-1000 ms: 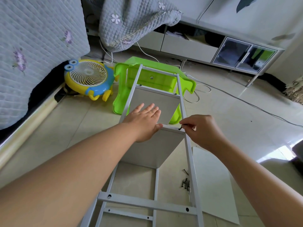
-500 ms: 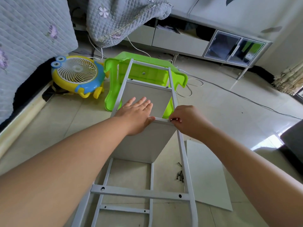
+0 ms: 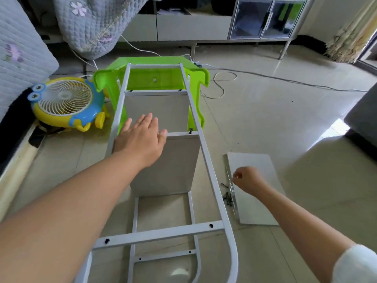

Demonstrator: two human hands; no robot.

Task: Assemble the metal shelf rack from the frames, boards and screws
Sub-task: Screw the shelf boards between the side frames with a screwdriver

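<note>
The white metal frame (image 3: 206,160) lies ladder-like over the floor, its far end resting on a green plastic stool (image 3: 155,77). Two grey boards stand between the frames: a far board (image 3: 155,111) and a nearer board (image 3: 173,164). My left hand (image 3: 140,139) lies flat, fingers straight, on the nearer board's top edge. A black screw (image 3: 190,130) sticks up from the crossbar's right end. My right hand (image 3: 247,179) is low on the right with fingers curled, pinching a thin screwdriver (image 3: 230,181) beside a pile of black screws (image 3: 228,199).
A loose grey board (image 3: 259,201) lies flat on the tiles at the right. A yellow and blue fan (image 3: 65,101) sits left of the stool, by a quilted bed edge (image 3: 20,48). Cables (image 3: 265,76) cross the floor before a low cabinet (image 3: 193,27).
My right hand left the screw at the crossbar's right end and dropped to the screwdriver and screw pile on the floor. My left hand stayed on the board.
</note>
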